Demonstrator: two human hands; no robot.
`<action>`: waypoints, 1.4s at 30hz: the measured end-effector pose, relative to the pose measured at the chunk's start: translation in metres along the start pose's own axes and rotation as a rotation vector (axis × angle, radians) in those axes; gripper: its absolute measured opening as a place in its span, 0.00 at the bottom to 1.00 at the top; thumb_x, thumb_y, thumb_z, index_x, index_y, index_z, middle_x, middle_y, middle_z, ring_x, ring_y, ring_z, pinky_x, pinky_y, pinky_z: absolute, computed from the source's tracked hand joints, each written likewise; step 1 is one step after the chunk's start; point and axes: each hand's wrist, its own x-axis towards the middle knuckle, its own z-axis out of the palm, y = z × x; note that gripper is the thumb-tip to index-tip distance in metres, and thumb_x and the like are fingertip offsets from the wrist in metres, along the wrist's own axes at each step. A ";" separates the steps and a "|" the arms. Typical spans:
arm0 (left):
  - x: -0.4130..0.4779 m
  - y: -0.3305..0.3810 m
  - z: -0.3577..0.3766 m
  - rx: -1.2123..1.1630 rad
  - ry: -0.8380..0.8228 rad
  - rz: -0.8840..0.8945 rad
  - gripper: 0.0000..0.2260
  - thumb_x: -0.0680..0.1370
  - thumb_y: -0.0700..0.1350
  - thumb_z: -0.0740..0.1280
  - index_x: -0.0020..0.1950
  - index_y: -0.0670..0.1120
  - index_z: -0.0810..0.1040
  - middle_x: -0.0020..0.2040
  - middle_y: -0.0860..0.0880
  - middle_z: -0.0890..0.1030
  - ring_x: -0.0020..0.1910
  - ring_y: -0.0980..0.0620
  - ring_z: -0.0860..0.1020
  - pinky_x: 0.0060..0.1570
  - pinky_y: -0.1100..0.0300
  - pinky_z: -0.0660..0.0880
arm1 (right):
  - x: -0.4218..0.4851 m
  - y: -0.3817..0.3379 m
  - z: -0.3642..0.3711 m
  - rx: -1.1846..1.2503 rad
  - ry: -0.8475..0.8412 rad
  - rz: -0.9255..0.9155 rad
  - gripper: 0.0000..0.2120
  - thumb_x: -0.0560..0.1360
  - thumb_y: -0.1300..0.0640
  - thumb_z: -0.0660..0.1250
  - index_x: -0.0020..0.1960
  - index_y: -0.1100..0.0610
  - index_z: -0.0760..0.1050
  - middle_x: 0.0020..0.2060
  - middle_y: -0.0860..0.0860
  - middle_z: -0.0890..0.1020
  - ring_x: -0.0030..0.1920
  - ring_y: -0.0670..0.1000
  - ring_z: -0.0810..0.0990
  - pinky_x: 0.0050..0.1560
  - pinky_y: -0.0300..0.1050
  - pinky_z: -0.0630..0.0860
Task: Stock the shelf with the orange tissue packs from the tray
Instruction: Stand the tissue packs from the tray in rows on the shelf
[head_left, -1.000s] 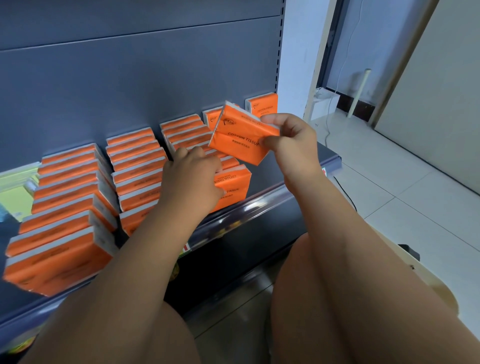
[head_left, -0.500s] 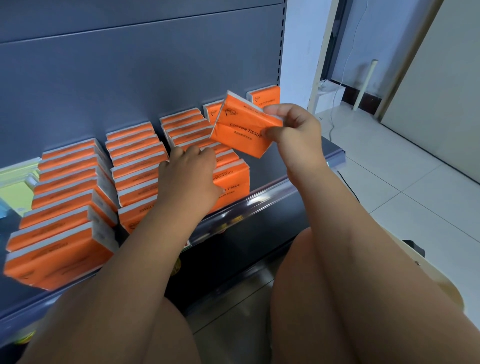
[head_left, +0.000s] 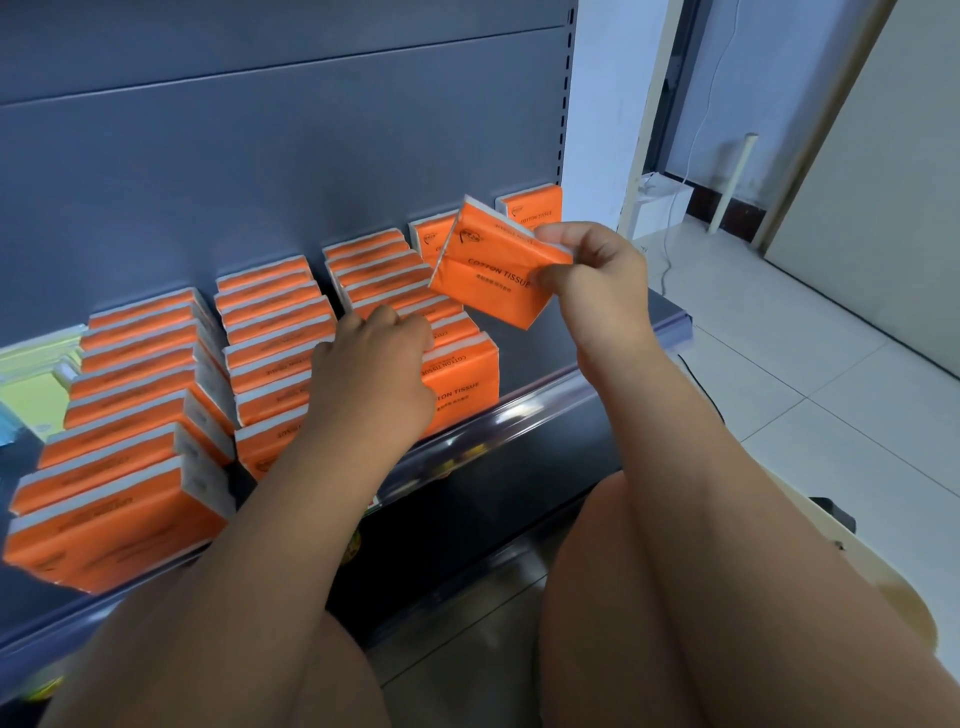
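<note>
Head view: the shelf (head_left: 545, 408) fills our frame from nine to two o'clock; three full rows of orange tissue packs (head_left: 130, 415) stand on it, and at one o'clock only two lone packs (head_left: 535, 208) stand against the back panel, with bare deck in front of them. Our left hand (head_left: 374, 374) sits at centre on the third row (head_left: 374, 275), fingers curled over the pack tops; should it lift carelessly, we judge the upright packs could tip forward toward the front rail. Our right hand (head_left: 597, 280), at one o'clock, pinches the held pack (head_left: 493, 270) by its right end, thumb below and fingers above; the pack hangs tilted in the air above the third row, not yet set down. We judge that a slim hold on a slick wrapper; it could slip, or the pack's low corner could catch the row beneath and knock it askew.
</note>
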 end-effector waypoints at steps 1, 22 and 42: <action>0.000 0.000 0.000 -0.009 0.001 0.001 0.20 0.75 0.48 0.74 0.66 0.54 0.74 0.64 0.50 0.75 0.66 0.44 0.71 0.62 0.44 0.72 | 0.001 0.001 0.000 -0.004 0.014 0.003 0.14 0.71 0.71 0.67 0.49 0.56 0.83 0.43 0.49 0.85 0.41 0.42 0.83 0.37 0.33 0.78; 0.086 0.050 -0.004 -0.665 0.266 -0.204 0.11 0.72 0.48 0.62 0.41 0.41 0.76 0.34 0.45 0.79 0.37 0.42 0.78 0.36 0.47 0.73 | 0.053 0.013 -0.016 0.052 -0.094 -0.072 0.24 0.71 0.75 0.66 0.59 0.52 0.80 0.54 0.47 0.85 0.47 0.45 0.83 0.45 0.39 0.79; 0.193 0.020 -0.014 -1.150 -0.186 -0.492 0.19 0.80 0.63 0.63 0.44 0.47 0.72 0.47 0.46 0.80 0.49 0.48 0.82 0.55 0.54 0.79 | 0.167 0.055 0.049 -0.236 -0.034 -0.129 0.19 0.69 0.67 0.65 0.51 0.47 0.82 0.49 0.44 0.85 0.48 0.45 0.84 0.53 0.46 0.83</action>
